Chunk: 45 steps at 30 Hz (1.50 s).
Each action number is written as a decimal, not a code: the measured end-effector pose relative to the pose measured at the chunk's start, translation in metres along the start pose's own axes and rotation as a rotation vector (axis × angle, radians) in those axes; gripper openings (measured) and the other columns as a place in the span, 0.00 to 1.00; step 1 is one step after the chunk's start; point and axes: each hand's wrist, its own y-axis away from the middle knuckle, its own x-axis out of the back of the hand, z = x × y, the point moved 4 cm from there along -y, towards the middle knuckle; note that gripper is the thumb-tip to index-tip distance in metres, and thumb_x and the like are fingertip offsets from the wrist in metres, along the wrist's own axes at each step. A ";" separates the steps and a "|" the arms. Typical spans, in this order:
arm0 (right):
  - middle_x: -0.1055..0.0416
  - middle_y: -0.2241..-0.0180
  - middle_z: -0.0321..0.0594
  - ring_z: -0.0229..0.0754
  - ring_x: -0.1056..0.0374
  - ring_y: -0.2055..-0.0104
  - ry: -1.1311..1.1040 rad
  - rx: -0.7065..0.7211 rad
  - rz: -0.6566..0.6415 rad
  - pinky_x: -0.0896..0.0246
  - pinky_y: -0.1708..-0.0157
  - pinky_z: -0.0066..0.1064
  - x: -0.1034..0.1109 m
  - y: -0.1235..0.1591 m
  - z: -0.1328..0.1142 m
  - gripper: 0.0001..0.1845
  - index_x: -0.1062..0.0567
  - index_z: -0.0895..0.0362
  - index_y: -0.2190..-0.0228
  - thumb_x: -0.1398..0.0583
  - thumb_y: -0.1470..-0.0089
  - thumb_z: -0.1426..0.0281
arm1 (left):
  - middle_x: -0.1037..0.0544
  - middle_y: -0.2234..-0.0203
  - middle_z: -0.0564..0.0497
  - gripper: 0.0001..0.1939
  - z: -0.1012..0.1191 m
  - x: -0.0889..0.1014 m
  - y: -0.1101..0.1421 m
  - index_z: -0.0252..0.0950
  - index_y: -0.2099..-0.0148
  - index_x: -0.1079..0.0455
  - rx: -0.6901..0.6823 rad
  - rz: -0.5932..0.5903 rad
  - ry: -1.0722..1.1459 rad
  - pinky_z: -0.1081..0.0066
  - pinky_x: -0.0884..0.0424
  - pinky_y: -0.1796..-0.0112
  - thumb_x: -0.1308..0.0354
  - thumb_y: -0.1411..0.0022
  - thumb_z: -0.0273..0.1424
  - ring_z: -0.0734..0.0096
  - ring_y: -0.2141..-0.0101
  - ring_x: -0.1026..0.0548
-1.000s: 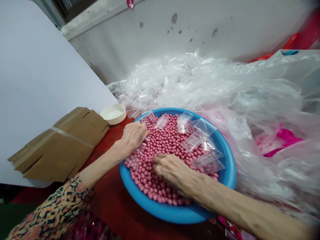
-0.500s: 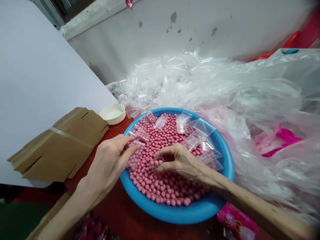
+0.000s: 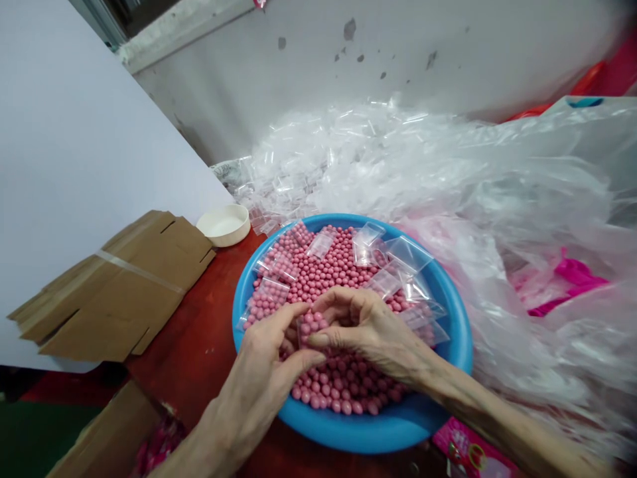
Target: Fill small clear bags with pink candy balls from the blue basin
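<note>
Both hands meet over a blue basin (image 3: 462, 332) of round pink balls (image 3: 343, 269). A small clear plastic bag (image 3: 312, 324) with several pink balls in it is between them. My right hand (image 3: 368, 325) pinches it from the right, thumb in front. From the left, my left hand (image 3: 273, 352) curls around it, thumb below and forefinger above; its other fingers are partly hidden. Flat clear bags (image 3: 321, 244) lie on the balls along the far side of the basin, and several more (image 3: 413, 265) overlap at its right.
Folded brown cardboard (image 3: 119, 285) lies left of the basin, beside a shallow white dish (image 3: 225, 226). Clear bags (image 3: 293, 179) are heaped behind, and loose plastic sheeting (image 3: 522, 186) spreads right. A pink printed packet (image 3: 468, 448) sits under my right forearm. A wall (image 3: 318, 73) stands at the back.
My left hand has moved right, from the bags at the basin's left side to the bag in my right hand. My right hand has stayed nearly in place.
</note>
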 end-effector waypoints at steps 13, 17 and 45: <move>0.31 0.75 0.28 0.29 0.44 0.77 0.514 0.283 -0.213 0.48 0.75 0.22 0.011 0.007 -0.022 0.10 0.24 0.55 0.61 0.37 0.48 0.73 | 0.28 0.71 0.57 0.37 -0.007 -0.011 -0.006 0.43 0.42 0.42 0.231 -0.190 0.516 0.76 0.30 0.69 0.38 0.53 0.20 0.77 0.71 0.29; 0.39 0.81 0.27 0.28 0.48 0.80 0.425 0.121 -0.268 0.53 0.81 0.20 0.013 0.006 -0.018 0.05 0.26 0.59 0.69 0.38 0.47 0.69 | 0.28 0.74 0.58 0.37 -0.007 -0.011 -0.005 0.40 0.42 0.42 0.292 -0.267 0.653 0.70 0.26 0.67 0.37 0.55 0.19 0.75 0.73 0.26; 0.27 0.63 0.43 0.44 0.32 0.60 1.104 0.377 -0.053 0.38 0.59 0.36 0.030 -0.025 -0.037 0.11 0.27 0.59 0.59 0.45 0.43 0.76 | 0.23 0.69 0.52 0.10 0.009 0.029 -0.019 0.36 0.61 0.27 -0.032 0.124 0.063 0.70 0.27 0.68 0.39 0.48 0.32 0.69 0.70 0.25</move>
